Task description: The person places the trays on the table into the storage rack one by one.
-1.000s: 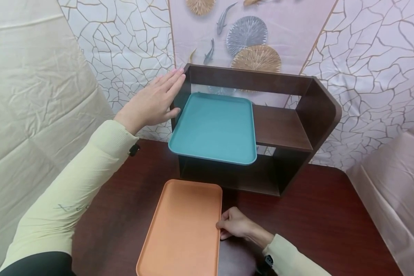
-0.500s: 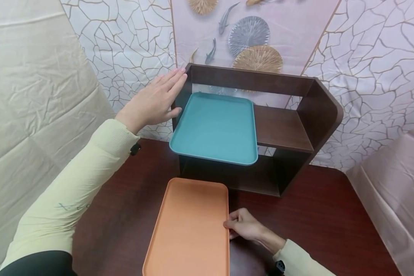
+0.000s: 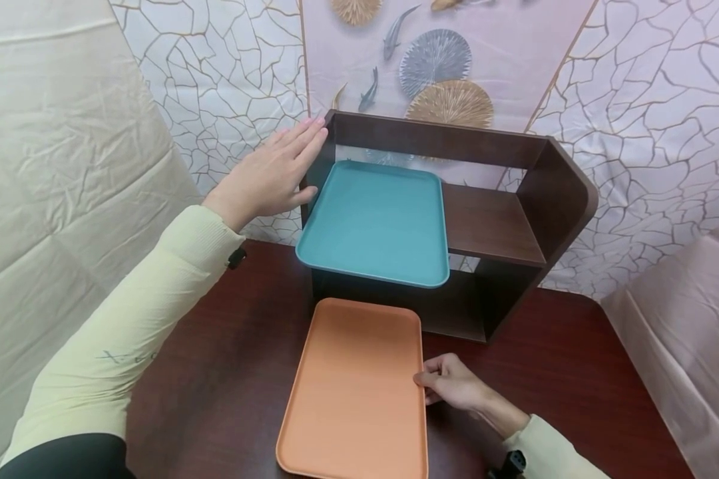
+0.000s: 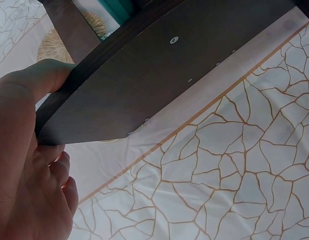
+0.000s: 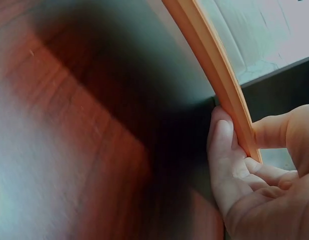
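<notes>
My right hand (image 3: 455,384) pinches the right rim of an orange rectangular tray (image 3: 359,386), thumb above and fingers beneath, as the right wrist view shows. The tray's far end overlaps the foot of a dark brown two-tier shelf (image 3: 494,223). On the shelf's upper board, toward the left, lies a teal tray (image 3: 377,223) whose near edge juts out past the board. My left hand (image 3: 269,174) rests on the shelf's left side panel with fingers extended toward its top corner. In the left wrist view the thumb (image 4: 52,75) touches that panel's edge (image 4: 89,67).
The shelf stands on a dark red-brown table (image 3: 575,372). Behind it hangs a patterned cloth (image 3: 653,113) with gold crack lines. Beige cloth (image 3: 66,199) walls the left side, and another cloth (image 3: 689,319) drapes at the right edge.
The orange tray has moved right and away from me, toward the shelf's lower opening, with my right hand holding its rim. My left hand and the teal tray have stayed in place.
</notes>
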The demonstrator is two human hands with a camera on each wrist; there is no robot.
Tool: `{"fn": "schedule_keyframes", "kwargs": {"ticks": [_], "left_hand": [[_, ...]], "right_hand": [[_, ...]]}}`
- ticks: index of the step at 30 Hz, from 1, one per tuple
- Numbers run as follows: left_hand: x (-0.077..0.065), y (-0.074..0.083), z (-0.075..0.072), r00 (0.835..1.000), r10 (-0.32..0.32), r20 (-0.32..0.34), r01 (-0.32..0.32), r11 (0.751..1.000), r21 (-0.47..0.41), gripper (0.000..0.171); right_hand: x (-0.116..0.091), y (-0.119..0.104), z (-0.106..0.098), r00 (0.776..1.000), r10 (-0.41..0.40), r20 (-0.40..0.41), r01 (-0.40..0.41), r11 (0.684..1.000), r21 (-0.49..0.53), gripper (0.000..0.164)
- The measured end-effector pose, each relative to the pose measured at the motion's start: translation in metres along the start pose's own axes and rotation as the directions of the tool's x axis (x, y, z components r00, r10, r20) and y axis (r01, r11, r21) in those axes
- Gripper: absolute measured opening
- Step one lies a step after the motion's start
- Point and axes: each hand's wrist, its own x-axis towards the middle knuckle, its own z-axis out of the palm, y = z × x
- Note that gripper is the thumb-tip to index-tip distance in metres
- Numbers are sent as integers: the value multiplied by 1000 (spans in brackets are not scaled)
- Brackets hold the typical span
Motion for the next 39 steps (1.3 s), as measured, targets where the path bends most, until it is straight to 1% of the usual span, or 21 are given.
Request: {"fn": "schedule_keyframes", "kwargs": {"ticks": [7,13,17,21,26,31,35,39], "left_hand": [[0,0,1,1000,-1,4,1,1000,6,87],[0,0,0,1000,5,-2,-5,1000,12,86],[0,1,0,1000,6,-2,-6,1000,18,86],[-1,1,-1,1000,3,1,-3,1000,23,86],[0,1,1,1000,2,3,-2,1000,26,87],[0,0,2,1000,3,-1,-3,999,32,87],[1,0,2,1000,5,-4,-5,999,34,87],[0,0,2,1000,0,6,0,999,33,87]], "right_hand": [[1,-7,-16,999,-9,-31,7,998,-58,32],[12,-13,-27,998,-29,-54,25,996,-85,33],[27,-16,-32,995,-38,-88,30,995,-93,29],[45,-22,-37,990,-26,-139,12,995,-102,24],[65,-26,-46,981,-12,-195,-11,993,-115,25],[84,-26,-57,978,-30,-206,3,991,-133,26],[97,-27,-65,975,-28,-219,-7,987,-160,26],[109,-27,-71,974,-20,-225,-16,987,-160,33]]}}
